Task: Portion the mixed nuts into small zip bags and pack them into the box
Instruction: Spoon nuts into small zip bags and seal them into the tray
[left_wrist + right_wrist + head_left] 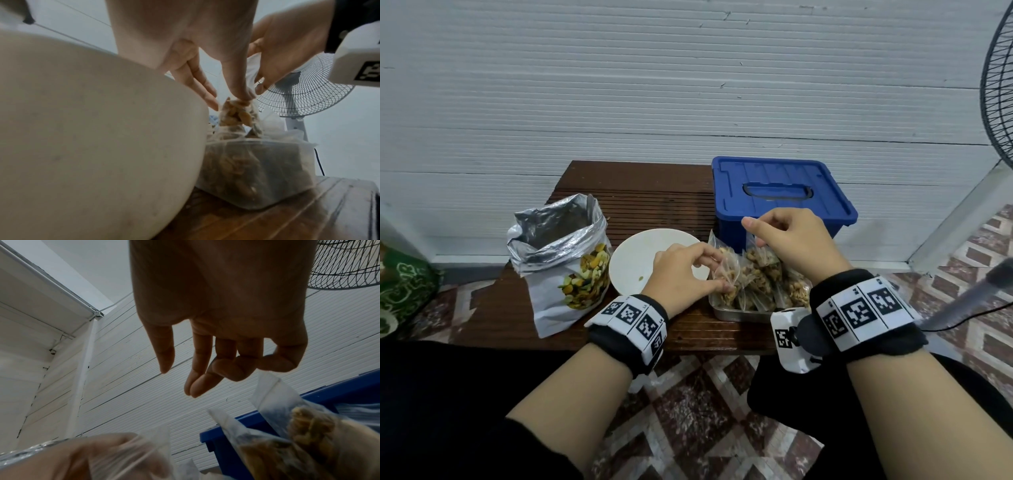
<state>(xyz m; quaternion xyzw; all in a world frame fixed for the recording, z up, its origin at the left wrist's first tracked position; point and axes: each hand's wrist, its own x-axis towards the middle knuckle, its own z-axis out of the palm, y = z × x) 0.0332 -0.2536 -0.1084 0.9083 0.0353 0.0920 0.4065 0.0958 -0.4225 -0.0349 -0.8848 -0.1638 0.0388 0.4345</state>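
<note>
From the head view, a small brown surface (640, 202) stands against a white wall, and the things fill most of it. The clear box (726, 308) sits at the front edge on the right, stuffed with small zip bags (763, 277) of nuts. Just behind it stands a blue bin (784, 192) with its lid on. A white bowl (640, 253) is just left of the box, and the open foil nut bag (565, 260) stands at the left edge. The left hand (681, 270) pinches one zip bag (726, 274) over the box's left end. The right hand (798, 243) hangs over the box's back part with curled fingers. From the left wrist view, the bowl's outer wall (92, 129) fills the left side, almost touching the box (257, 170), and a fan (304, 92) stands behind. The left hand's fingers (242, 94) pinch the bag's top. From the right wrist view, the right hand (226, 345) has loosely bent fingers and holds nothing, just above the bag tops.
</note>
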